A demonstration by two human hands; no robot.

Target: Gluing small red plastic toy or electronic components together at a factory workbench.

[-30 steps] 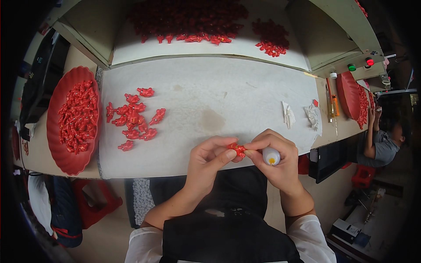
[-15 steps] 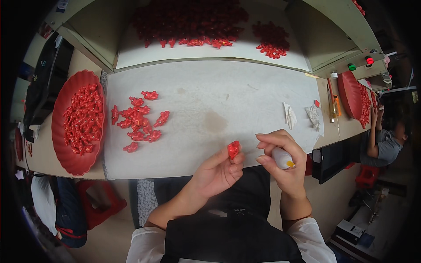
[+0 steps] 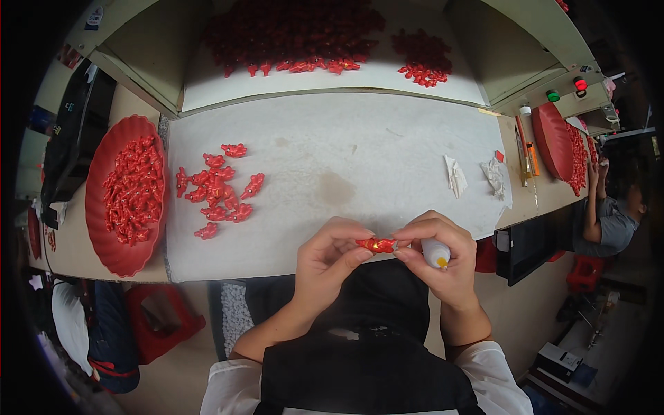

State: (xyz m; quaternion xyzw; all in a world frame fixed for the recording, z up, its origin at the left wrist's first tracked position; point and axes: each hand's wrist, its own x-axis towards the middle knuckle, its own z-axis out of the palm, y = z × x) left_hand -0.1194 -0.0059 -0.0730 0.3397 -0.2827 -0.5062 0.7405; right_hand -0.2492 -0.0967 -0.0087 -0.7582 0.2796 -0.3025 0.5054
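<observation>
Just above the near edge of the paper-covered table, a small glossy red figurine (image 3: pixel 377 245) with a yellow patch lies sideways between my two hands. My left hand (image 3: pixel 326 261) pinches its left end between thumb and fingers. With thumb and index fingertips, my right hand (image 3: pixel 448 266) grips the figurine's other end. A whitish squeeze bottle (image 3: pixel 436 253) with a yellow tip is tucked in the right palm, the tip facing back toward me. Several similar red figurines (image 3: pixel 220 188) lie loosely grouped on the paper to the left.
A red scalloped tray (image 3: pixel 93 207) heaped with red pieces stands at left. An open-fronted cabinet (image 3: pixel 477 93) at the back holds more piles. Crumpled tissues (image 3: pixel 455 176), an orange-handled tool (image 3: pixel 532 159) and another red tray (image 3: pixel 552 145) are at right. A co-worker (image 3: pixel 609 218) sits beyond.
My right hand has moved left and taken hold of the figurine's right end, keeping the bottle in its palm. The figurine has turned from upright to sideways in my left fingers.
</observation>
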